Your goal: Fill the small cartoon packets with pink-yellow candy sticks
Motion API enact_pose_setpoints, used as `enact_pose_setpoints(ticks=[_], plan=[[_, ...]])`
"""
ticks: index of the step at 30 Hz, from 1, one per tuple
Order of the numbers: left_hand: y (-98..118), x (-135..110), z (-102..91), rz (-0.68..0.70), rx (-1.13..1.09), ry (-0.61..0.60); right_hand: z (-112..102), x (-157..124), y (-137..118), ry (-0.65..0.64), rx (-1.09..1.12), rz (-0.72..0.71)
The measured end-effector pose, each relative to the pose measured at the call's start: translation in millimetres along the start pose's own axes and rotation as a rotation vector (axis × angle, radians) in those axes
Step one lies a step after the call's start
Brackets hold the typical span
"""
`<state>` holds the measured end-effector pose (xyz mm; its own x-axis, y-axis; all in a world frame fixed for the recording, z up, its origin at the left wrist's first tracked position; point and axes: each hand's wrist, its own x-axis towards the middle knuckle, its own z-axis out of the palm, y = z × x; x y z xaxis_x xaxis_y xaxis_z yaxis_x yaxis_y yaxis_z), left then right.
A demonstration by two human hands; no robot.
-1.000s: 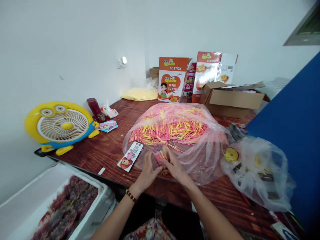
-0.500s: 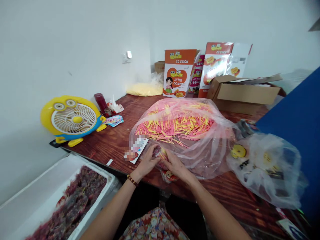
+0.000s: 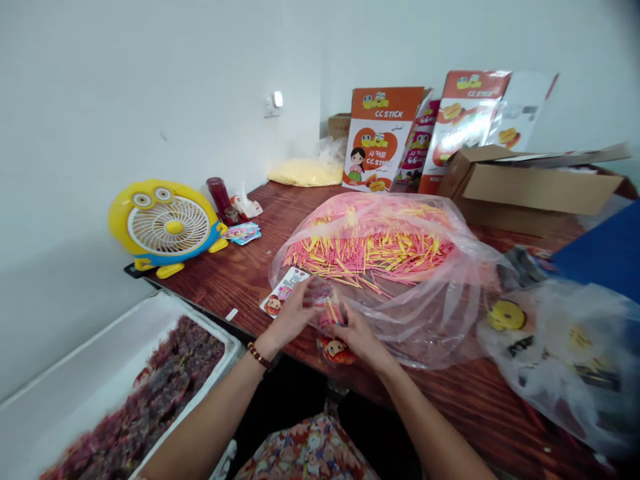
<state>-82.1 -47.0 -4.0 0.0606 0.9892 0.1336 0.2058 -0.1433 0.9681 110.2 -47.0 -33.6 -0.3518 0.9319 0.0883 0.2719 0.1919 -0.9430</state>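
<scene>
Between my hands, at the table's front edge, is a small clear packet (image 3: 330,313) of pink and yellow sticks, with a cartoon face printed on its lower end. My right hand (image 3: 359,335) is closed around the packet's right side. At its upper left, my left hand (image 3: 295,313) grips it with thumb and fingers, and the fingertips are blurred. A printed card (image 3: 281,293) with cartoon figures lies just beyond my left hand. Behind the packet, a large transparent bag (image 3: 425,327) lies spread open with a heap of pink and yellow sticks (image 3: 370,250) in it.
A white foam box (image 3: 227,347) of filled dark-red packets stands at lower left. A yellow fan (image 3: 174,227) sits on the table's left. Cartons (image 3: 383,140) and an opened cardboard box (image 3: 540,193) line the back. A plastic bag (image 3: 565,353) lies at right.
The view has turned slightly left, so the scene sits farther right. The packet stands more upright, showing more of its printed lower end, and my left fingers have shifted at its top.
</scene>
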Motion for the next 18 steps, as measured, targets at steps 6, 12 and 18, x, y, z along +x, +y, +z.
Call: enact_pose_setpoints(ticks=[6,12,18], plan=[[34.1,-39.2,-22.0,-0.438,-0.599,-0.088,0.5,0.7,-32.9,0.063,-0.410,-0.275],[51.2,-70.2,-19.5,-0.604,-1.038,0.004,15.8,-7.3,-33.4,0.003,-0.788,-0.725],[54.9,-87.9,-39.5,-0.415,-1.046,0.298,38.1,19.6,-67.2,-0.064,-0.836,-0.984]])
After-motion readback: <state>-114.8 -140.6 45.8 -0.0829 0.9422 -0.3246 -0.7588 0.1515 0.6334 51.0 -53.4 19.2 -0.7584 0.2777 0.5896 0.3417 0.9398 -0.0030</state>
